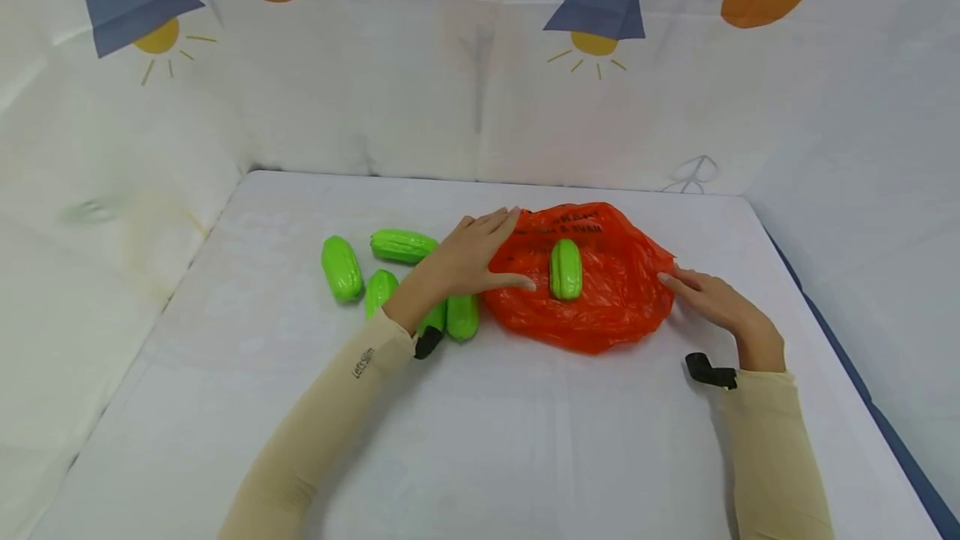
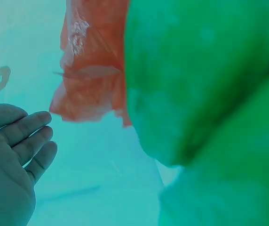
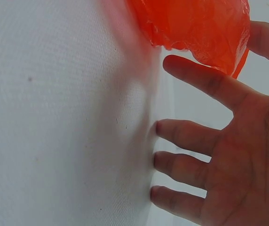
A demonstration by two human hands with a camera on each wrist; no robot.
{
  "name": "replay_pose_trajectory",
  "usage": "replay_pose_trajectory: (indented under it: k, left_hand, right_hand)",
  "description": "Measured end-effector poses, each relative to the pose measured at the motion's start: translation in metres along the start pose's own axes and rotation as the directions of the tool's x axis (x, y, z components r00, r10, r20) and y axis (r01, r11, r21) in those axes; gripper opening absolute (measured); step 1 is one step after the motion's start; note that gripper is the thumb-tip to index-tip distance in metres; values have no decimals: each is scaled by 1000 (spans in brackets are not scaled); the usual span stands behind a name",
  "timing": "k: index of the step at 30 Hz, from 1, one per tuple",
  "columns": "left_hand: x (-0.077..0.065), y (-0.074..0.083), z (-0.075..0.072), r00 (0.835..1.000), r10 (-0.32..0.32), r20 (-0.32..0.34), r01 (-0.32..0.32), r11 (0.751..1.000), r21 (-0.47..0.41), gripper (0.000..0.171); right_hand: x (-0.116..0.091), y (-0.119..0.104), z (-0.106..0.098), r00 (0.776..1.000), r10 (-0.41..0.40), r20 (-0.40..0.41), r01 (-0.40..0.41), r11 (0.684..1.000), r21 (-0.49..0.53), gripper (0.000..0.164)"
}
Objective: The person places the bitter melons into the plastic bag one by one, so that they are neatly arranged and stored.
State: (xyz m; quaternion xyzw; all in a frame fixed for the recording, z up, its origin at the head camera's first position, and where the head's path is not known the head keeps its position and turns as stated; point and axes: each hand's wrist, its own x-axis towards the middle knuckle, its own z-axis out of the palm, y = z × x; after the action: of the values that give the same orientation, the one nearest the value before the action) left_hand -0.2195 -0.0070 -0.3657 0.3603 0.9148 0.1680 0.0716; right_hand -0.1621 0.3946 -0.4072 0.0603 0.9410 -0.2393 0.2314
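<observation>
On the white table (image 1: 562, 457), a red bag (image 1: 622, 265) lies under one green gourd (image 1: 566, 270); left hand (image 1: 480, 252), fingers straight, is at its left edge, right hand (image 1: 716, 300), fingers spread, touches its right edge, neither visibly gripping anything. Step looks like arranging the bag; next move probably calls for pinching its edge. Other gourds (image 1: 342, 269) sit left, some partly hidden by the left sleeve (image 1: 322, 432), likely an obstacle.

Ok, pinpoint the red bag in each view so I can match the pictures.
Head: red bag, right of centre.
Left wrist: upper part, left of centre, partly hidden by a blurred green vegetable.
Right wrist: at the top, right of centre.
Shared landmark: printed wall sheet, at least partly visible in all three.
</observation>
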Motion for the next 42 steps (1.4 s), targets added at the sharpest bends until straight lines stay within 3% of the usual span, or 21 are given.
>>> replay_pose_trajectory:
  k: [11, 20, 30, 38, 42]
  left_hand:
    - [-23, -22, 12, 999, -13, -34, 13, 1000, 4, 102]
    - [-33, -32, 14, 996, -62, -61, 57, 995, -80, 104]
    - [-45, -56, 6, 988, -122, -97, 110, 987, -118, 105]
    - [-64, -84, -12, 962, -223, -160, 200, 969, -146, 105]
    - [-69, -92, -18, 956, -241, -169, 216, 964, -153, 104]
  right_hand:
    - [0, -1, 0, 1000, -7, 1, 7, 1000, 7, 94]
    - [1, 1, 2, 1000, -2, 3, 2, 1000, 12, 92]
    - [0, 0, 1, 1000, -1, -1, 1, 1000, -2, 92]
    - [0, 0, -1, 1000, -10, 5, 10, 1000, -14, 92]
    - [0, -1, -1, 1000, -7, 10, 7, 1000, -13, 92]
